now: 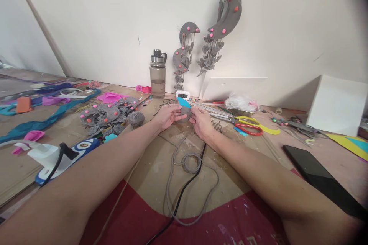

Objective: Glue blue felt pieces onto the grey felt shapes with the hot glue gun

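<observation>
Both my hands meet over the middle of the cardboard. Between them is a small grey felt-like piece [186, 113], with a flat blue pointed piece [184, 102] against its upper side. My left hand [169, 116] pinches the pieces from the left, its lower fingers reaching out beneath. From the right, the thumb and fingers of my right hand [202, 121] close on the grey piece's edge. A loose grey cord [192, 162] lies coiled below my hands, alongside a black cable [184, 191]. Where exactly each fingertip grips is too small to make out.
Left lie grey crescents with pink dots [107, 113], a yarn ball [136, 119] and a blue power strip [86, 147]. A bottle [158, 78] and small digital clock [183, 95] stand behind. Right are red-handled scissors [250, 128] and a phone [319, 174]. Crescent hangings [227, 19] dangle at the wall.
</observation>
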`<state>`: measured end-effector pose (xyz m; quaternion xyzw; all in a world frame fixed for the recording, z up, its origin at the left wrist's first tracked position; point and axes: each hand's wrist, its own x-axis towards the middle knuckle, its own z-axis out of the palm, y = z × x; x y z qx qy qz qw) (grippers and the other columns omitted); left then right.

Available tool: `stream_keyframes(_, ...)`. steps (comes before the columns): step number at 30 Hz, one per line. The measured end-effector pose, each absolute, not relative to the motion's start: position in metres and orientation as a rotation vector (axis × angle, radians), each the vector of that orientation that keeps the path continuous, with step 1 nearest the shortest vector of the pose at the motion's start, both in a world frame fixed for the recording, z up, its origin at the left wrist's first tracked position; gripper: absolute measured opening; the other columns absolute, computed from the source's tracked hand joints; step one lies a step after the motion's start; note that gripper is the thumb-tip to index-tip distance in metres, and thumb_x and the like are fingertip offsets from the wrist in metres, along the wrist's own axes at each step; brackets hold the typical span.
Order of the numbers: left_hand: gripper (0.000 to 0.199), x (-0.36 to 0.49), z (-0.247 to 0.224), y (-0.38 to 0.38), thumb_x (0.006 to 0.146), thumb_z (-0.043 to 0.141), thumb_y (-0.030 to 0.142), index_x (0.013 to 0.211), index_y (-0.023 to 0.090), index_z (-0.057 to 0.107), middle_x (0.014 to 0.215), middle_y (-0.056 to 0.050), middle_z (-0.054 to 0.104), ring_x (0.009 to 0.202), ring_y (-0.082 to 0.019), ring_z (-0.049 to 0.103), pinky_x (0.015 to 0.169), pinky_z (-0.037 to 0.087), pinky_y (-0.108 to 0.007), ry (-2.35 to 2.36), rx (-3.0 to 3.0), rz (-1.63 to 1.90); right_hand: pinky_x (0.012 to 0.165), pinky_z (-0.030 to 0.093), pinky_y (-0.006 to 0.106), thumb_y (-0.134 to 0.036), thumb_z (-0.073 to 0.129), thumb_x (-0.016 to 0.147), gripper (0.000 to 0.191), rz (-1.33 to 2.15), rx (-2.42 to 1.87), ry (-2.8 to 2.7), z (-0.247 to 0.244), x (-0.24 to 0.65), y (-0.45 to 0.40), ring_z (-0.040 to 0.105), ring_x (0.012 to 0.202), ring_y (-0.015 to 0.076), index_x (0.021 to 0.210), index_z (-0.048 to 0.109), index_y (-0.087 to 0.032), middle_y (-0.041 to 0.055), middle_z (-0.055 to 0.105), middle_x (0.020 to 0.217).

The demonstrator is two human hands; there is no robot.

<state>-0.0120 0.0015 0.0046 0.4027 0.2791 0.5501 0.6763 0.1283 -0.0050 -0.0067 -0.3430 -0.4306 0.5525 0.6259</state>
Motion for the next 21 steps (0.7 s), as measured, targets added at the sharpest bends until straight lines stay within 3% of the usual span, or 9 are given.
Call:
stream_keyframes(7,0.009,-0.0118,0.0044,0.0020,0.079,0.061,0.007,0.071,0.011,0.064,0.066,-0.003,0.067,0.063,-0.010,0.063,0.092,0.054,-0.038,0.635,0.881,1.244,0.046,0.020,0.023,-0.035,0.070,0.056,0.028,1.263,-0.816,-1.012,-0.0046,0.1277,-0.0059,0.024,0.051,0.0057,0.061,0.048,-0.020,-0.0089,0.033,0.054)
stream_keyframes(16,0.008,-0.0141,0.0025,0.0051,0.079,0.059,0.008,0.074,0.010,0.066,0.077,-0.006,0.071,0.069,-0.012,0.066,0.083,0.058,-0.036,0.643,0.918,1.243,0.047,0.026,0.021,-0.042,0.070,0.061,0.031,1.199,-0.861,-1.091,-0.0070,0.1275,-0.0055,0.033,0.051,0.0064,0.064,0.048,-0.020,-0.0082,0.038,0.055)
stream_keyframes(21,0.008,-0.0141,0.0017,0.0047,0.080,0.060,0.009,0.079,0.009,0.067,0.082,-0.008,0.072,0.075,-0.014,0.067,0.079,0.059,-0.035,0.619,0.943,1.222,0.047,0.021,0.022,-0.038,0.070,0.058,0.029,1.224,-0.819,-1.034,-0.0072,0.1280,-0.0054,0.026,0.051,0.0059,0.063,0.048,-0.020,-0.0089,0.035,0.054)
